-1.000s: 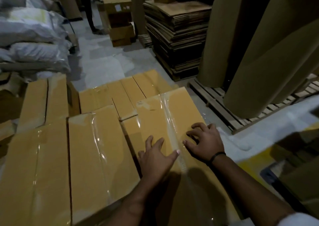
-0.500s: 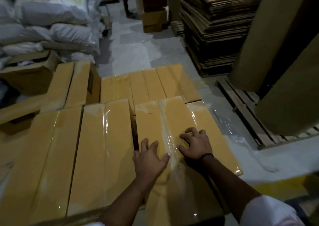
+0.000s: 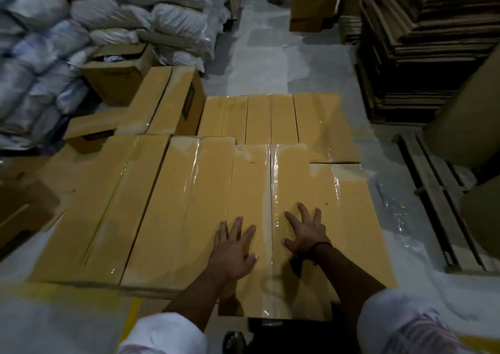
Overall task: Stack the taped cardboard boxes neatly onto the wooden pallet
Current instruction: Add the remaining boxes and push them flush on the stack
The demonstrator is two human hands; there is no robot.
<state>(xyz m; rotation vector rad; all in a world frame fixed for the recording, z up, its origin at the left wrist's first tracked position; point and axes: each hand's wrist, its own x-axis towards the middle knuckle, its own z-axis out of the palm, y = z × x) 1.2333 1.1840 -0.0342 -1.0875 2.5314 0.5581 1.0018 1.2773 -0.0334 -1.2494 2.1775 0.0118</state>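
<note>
Taped tan cardboard box [image 3: 338,226], lower centre | step: seating it, I judge | my left hand [image 3: 232,250] and right hand [image 3: 307,233] press flat, fingers spread | next: probably nudge flush with neighbouring taped box [image 3: 189,204]

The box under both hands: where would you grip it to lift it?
The box lies flat, its left side tight against the next box, its right side and near edge free. So probably grip the near edge and right side, coming from the person's side. The left hand and right hand only rest flat on top.
</note>
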